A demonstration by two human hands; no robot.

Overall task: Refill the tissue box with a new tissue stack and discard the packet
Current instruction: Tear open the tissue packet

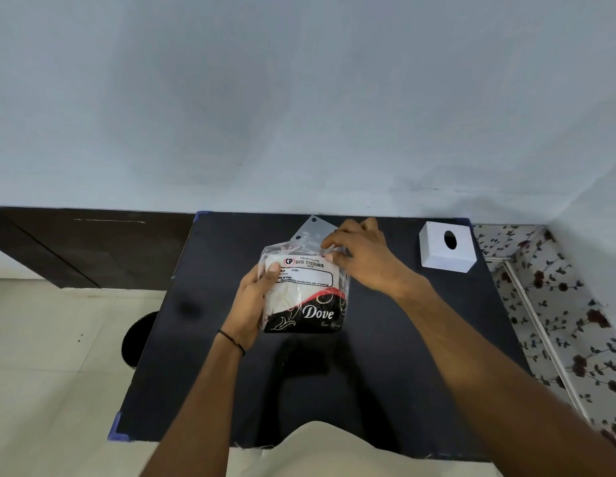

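Observation:
A clear plastic tissue packet (pixel 308 290) with a white label and a black and red "Dove" print is held just above the middle of the black table (pixel 385 373). White tissues show inside it. My left hand (pixel 253 301) grips its left side, thumb on the front. My right hand (pixel 361 254) pinches the packet's top right edge by the flap. A white tissue box (pixel 437 256) with an oval hole in its top stands at the table's far right corner, apart from both hands.
The table stands against a pale blue wall (pixel 299 98). A round black bin (pixel 138 339) sits on the tiled floor at the left, partly under the table. A dark wooden panel (pixel 93 246) runs along the left. A floral-patterned surface (pixel 557 321) lies at the right.

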